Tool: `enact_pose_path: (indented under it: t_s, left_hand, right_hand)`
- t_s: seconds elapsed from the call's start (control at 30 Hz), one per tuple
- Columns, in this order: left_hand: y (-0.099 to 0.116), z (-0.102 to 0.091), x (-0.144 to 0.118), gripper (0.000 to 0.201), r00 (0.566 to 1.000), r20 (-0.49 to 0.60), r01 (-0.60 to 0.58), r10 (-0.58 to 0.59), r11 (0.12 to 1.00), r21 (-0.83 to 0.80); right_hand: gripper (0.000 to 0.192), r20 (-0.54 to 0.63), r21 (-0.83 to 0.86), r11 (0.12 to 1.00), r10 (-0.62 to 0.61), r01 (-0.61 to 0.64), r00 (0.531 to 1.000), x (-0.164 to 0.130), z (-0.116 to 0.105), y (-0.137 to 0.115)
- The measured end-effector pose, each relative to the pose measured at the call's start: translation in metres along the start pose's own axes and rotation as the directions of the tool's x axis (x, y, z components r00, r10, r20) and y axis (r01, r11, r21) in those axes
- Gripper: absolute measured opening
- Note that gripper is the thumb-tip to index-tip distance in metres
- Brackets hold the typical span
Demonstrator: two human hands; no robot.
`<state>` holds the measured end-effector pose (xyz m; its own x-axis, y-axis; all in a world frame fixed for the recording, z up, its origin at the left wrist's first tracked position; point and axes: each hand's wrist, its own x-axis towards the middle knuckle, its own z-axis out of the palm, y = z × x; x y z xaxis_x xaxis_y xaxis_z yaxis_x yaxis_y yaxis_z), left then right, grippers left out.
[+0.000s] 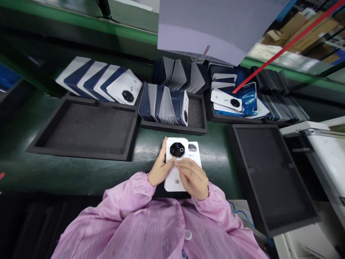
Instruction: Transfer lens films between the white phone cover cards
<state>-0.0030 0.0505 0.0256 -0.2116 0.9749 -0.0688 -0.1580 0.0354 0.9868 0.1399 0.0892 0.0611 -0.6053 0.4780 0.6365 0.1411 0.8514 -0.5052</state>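
While the right hand [194,178] hid part of a second cover [194,151], both it and the left hand [159,169] gripped the white phone cover [175,162]; the middle tray [198,118] held upright covers [164,104].

Both forearms, in pink striped sleeves with gathered cuffs, come in from below and meet at the middle. The left hand [159,169] is cupped palm inward, its thumb lying across toward the right. The right hand [194,178] sits just beside it, back up, fingers curled with the fingertips [180,162] touching the left thumb.
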Motion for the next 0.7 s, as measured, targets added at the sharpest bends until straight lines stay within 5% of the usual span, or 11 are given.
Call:
enact_pose_path:
  t_s: [0.7]
  left_hand:
    - [0.0057, 0.0004, -0.0013, 0.076, 0.996, 0.038, 0.075, -0.074, 0.997, -0.008]
  right_hand:
    - [0.041, 0.007, 0.011, 0.999, 0.039, -0.039, 0.999, -0.0041, 0.0003, 0.0027]
